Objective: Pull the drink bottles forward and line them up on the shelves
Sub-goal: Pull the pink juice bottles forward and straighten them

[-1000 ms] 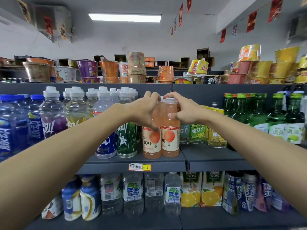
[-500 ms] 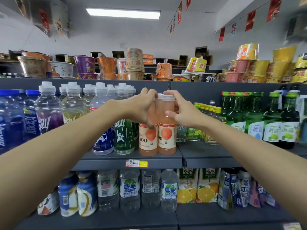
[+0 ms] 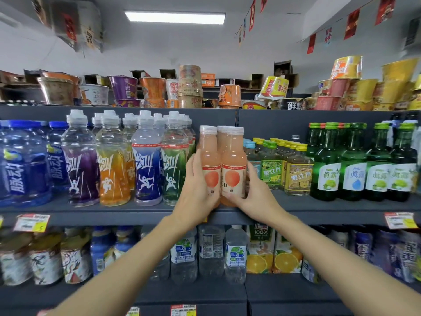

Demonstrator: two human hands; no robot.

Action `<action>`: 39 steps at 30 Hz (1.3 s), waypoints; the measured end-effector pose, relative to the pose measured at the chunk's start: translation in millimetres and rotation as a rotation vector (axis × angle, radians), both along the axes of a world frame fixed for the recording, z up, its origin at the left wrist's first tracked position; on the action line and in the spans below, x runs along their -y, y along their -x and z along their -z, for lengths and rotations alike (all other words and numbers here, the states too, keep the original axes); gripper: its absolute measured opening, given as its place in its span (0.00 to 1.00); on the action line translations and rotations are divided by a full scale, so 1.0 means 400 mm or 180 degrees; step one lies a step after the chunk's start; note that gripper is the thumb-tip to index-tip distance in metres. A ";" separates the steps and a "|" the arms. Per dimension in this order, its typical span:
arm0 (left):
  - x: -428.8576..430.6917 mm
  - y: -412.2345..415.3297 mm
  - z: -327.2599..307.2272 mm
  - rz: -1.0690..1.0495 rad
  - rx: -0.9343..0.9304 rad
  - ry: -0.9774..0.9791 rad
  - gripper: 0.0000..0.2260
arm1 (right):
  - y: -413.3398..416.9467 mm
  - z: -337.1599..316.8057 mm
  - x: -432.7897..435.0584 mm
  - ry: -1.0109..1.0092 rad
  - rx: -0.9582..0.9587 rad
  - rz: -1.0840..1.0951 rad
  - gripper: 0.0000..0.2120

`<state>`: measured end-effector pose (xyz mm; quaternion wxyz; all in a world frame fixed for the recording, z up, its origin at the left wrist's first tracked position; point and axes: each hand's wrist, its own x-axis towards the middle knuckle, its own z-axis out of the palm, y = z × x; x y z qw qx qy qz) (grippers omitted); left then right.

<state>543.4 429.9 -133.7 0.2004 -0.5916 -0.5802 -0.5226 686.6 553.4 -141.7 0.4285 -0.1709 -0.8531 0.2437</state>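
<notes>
Both hands had dropped from the caps of the peach bottles [image 3: 233, 153] to their labels. On the far left of the middle shelf [image 3: 114, 213] stood blue bottles [image 3: 20, 165], then a row of white-capped sports drinks [image 3: 145, 169] in purple, orange, blue and green. Next came the left hand [image 3: 198, 188], its fingers wrapped round the left peach bottle, thumb across the lower label. The two front peach bottles stood upright and touching at the shelf's front edge, with more of the same behind them. The right hand [image 3: 252, 195] clamped the right one from the other side, thumb under the label. Just beside it were yellow-capped bottles [image 3: 296, 176], then green bottles [image 3: 353, 172]. Noodle cups [image 3: 190, 87] filled the shelf above; water bottles [image 3: 235, 254] and juice cartons [image 3: 273, 252] sat below.
</notes>
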 end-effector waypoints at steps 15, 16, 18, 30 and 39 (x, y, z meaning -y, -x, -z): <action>0.021 0.035 0.076 -0.0141 0.0292 0.0524 0.49 | -0.043 0.006 -0.038 0.0244 0.0798 -0.0026 0.33; 0.022 0.038 0.074 -0.0201 0.0312 0.0556 0.48 | -0.043 0.004 -0.040 0.0268 0.0805 -0.0018 0.33; 0.022 0.042 0.065 -0.0252 0.0363 0.0596 0.47 | -0.041 0.004 -0.042 0.0290 0.0818 0.0020 0.32; 0.027 0.039 0.048 -0.0497 0.0523 0.0774 0.42 | -0.035 0.008 -0.048 0.0324 0.0846 0.0049 0.32; 0.042 0.043 0.051 -0.0528 0.0595 0.0779 0.38 | -0.042 0.009 -0.015 0.0220 0.0844 0.0154 0.32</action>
